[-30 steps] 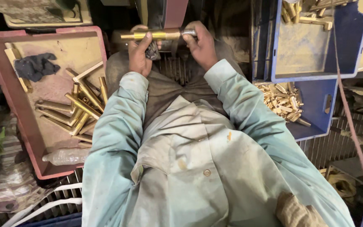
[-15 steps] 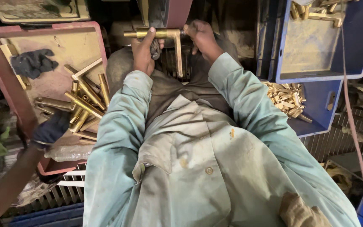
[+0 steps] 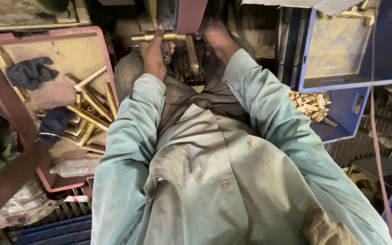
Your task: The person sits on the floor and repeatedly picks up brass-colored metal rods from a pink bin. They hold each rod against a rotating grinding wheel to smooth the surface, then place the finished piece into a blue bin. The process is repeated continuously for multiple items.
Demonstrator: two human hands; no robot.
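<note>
Two hands press a brass part against the belt at top centre.
The left hand [image 3: 154,53] grips the brass part [image 3: 159,36]; the right hand [image 3: 217,40] is clenched on its far end. Judged mid-polishing; next calls for turning it steadily.

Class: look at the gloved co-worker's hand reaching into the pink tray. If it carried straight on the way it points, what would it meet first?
Probably the brass rods heaped in the pink tray; the gloved hand already appears at their edge, though depth is unclear.
</note>
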